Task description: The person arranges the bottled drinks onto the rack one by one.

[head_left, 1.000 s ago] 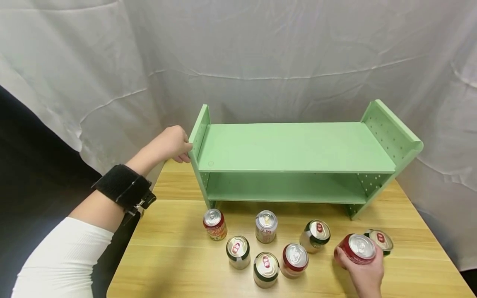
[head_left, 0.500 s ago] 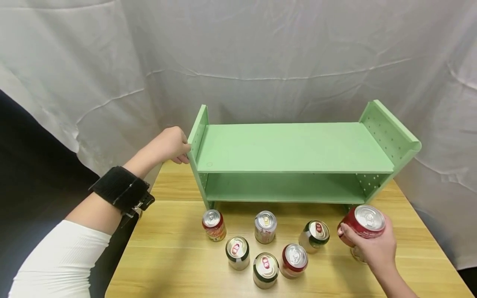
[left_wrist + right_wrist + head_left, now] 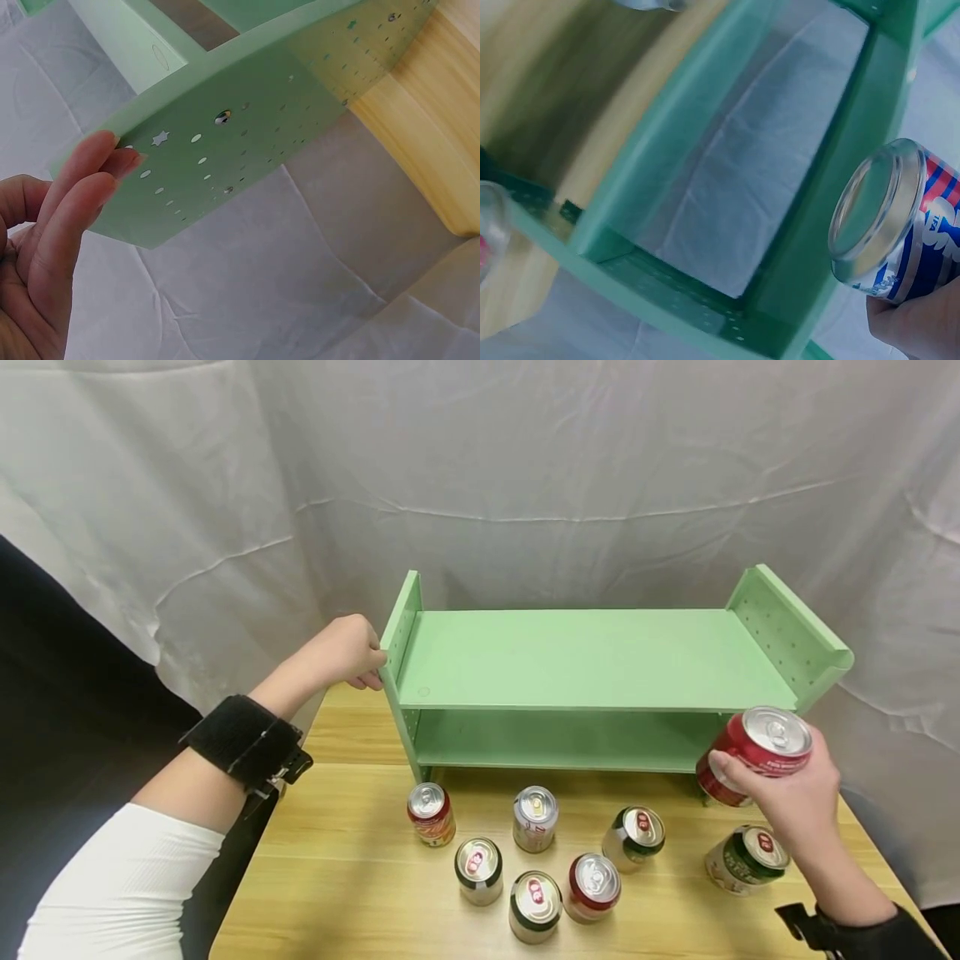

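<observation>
The wooden surface [image 3: 337,877] carries a green two-level shelf [image 3: 592,657], whose left side the left hand [image 3: 347,647] pinches by its edge. The right hand [image 3: 802,781] grips a red can [image 3: 738,749] in the air by the shelf's front right corner; bringing it to the shelf seems the step in hand, and the next move would call for a steady grip clear of that corner. Seven other cans [image 3: 536,903] stand before the shelf, a green-and-cream can [image 3: 744,858] nearest the surface's right edge. White letters on the held can, perhaps "TFA", give no sure brand; other labels are unreadable
</observation>
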Demonstrator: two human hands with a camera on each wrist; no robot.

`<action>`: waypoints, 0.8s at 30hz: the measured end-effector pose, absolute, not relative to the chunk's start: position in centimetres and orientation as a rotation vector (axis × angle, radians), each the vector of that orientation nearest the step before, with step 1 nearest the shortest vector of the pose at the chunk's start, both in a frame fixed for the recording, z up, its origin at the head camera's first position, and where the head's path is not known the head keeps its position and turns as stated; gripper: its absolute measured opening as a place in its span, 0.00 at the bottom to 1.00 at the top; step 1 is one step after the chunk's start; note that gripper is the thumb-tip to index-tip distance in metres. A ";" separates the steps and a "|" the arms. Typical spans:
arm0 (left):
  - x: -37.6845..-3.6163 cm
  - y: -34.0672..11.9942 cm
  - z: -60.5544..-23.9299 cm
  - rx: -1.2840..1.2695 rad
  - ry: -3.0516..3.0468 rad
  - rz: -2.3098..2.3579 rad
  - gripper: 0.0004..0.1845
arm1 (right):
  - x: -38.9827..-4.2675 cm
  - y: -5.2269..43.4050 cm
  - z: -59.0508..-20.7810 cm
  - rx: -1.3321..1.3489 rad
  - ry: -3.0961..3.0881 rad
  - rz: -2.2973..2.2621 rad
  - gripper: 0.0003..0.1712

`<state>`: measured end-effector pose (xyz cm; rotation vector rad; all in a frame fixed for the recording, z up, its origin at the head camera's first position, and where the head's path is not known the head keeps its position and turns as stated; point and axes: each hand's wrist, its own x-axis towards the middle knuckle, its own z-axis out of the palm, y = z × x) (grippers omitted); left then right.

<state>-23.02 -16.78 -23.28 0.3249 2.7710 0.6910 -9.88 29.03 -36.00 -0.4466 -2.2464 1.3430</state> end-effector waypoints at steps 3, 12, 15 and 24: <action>-23.0 -16.8 -23.3 0.324 2.773 0.691 0.14 | -10.4 29.2 -35.0 -0.424 -2.197 1.418 0.43; -23.0 -16.8 -23.6 0.314 2.766 0.706 0.14 | -12.5 30.1 -32.0 -0.176 -1.810 1.875 0.37; -23.1 -16.8 -23.6 0.317 2.766 0.705 0.13 | -13.2 30.5 -31.3 -0.165 -1.821 1.883 0.36; -23.3 -16.7 -23.7 0.306 2.757 0.707 0.14 | -15.6 31.5 -30.5 -0.241 -2.012 1.752 0.36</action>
